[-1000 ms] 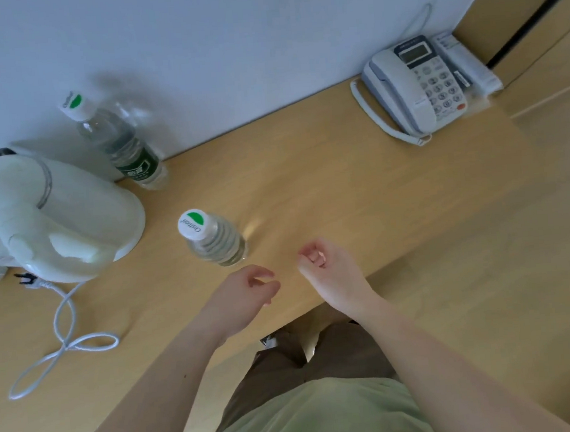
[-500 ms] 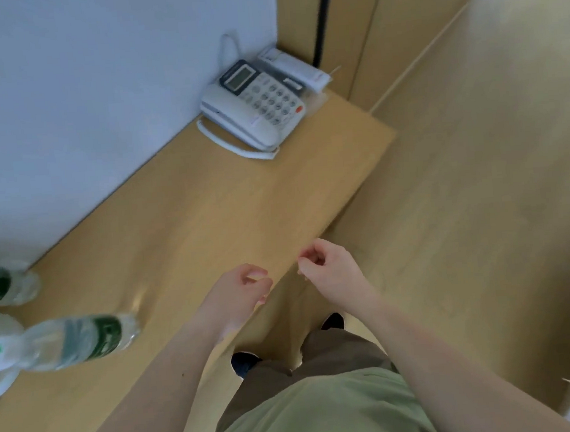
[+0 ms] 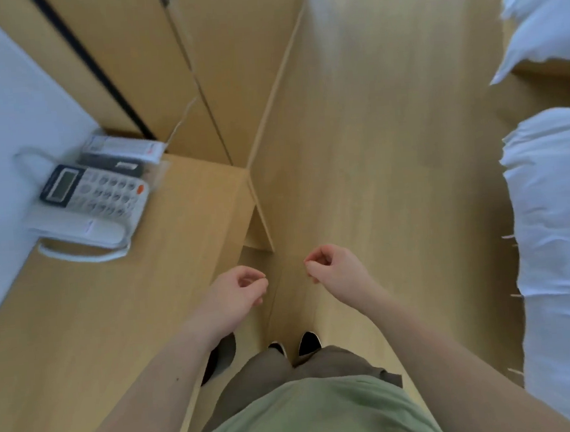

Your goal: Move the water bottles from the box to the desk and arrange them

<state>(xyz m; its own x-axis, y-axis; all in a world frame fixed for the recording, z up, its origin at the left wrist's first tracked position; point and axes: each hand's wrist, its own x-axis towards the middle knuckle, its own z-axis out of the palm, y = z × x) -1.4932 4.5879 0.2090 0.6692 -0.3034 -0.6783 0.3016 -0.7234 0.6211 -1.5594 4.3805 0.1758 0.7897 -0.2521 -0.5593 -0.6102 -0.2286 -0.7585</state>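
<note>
Desk [image 3: 90,319] at left, with phone [image 3: 91,203] near wall. Left hand [image 3: 238,292] and right hand [image 3: 332,266] apart, loosely curled, holding nothing. Bedding [image 3: 560,228] at right.

A pale wooden bench [image 3: 81,334] runs along a white wall [image 3: 2,112] at the left, ending near the frame's middle beside tall wooden cabinet doors [image 3: 149,66] split by a dark gap. A white phone [image 3: 92,207] sits on the bench at the wall, with a clear holder of cards [image 3: 125,153] just behind it. The floor [image 3: 373,140] is light wood, and white bedding [image 3: 562,245] fills the right edge in soft, even light.
</note>
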